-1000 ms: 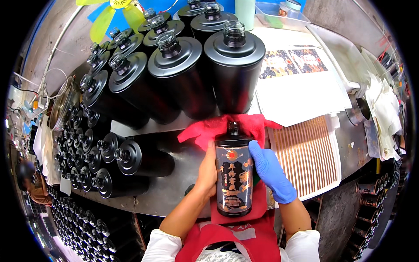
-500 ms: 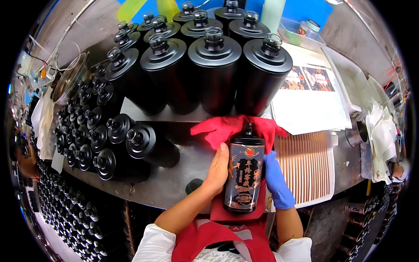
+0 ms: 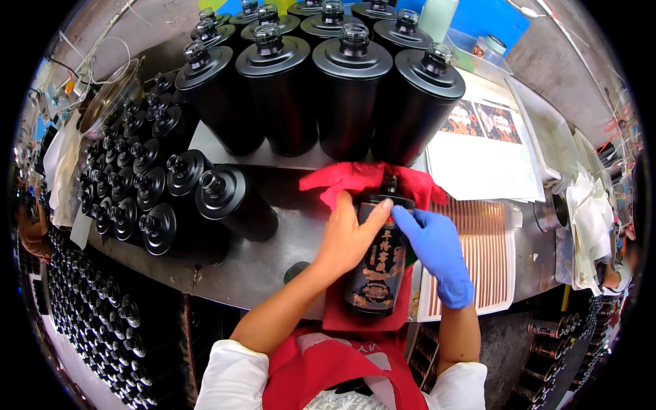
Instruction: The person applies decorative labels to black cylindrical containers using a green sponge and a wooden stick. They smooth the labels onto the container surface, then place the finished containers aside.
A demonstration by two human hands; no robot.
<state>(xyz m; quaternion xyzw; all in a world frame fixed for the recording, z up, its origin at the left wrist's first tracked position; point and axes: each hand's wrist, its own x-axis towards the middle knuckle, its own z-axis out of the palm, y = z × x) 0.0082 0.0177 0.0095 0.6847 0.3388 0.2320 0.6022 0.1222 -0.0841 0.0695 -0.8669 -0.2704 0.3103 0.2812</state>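
Observation:
A black bottle [image 3: 374,283] with a copper-patterned label lies tilted on a red cloth [image 3: 342,176], its neck pointing away from me. My left hand [image 3: 348,239], bare, grips its upper left side, with the thumb pressed on the top of the label. From the right, my right hand [image 3: 441,256], in a blue glove, holds the bottle's shoulder, and its thumb meets the left thumb there. Fingers behind the bottle are partly hidden. Beneath its base, red material [image 3: 335,316] covers the table edge.
Large black bottles [image 3: 352,96] stand in rows on a raised board at the back. Smaller-looking black bottles [image 3: 236,205] crowd the left. A striped sheet of copper strips [image 3: 482,256] lies at right, below white papers [image 3: 478,167]. A dark round object [image 3: 295,272] sits near the front edge.
Both hands have moved from the bottle's sides up toward its shoulder, and the thumbs now come together over the label's top. The view has also shifted slightly.

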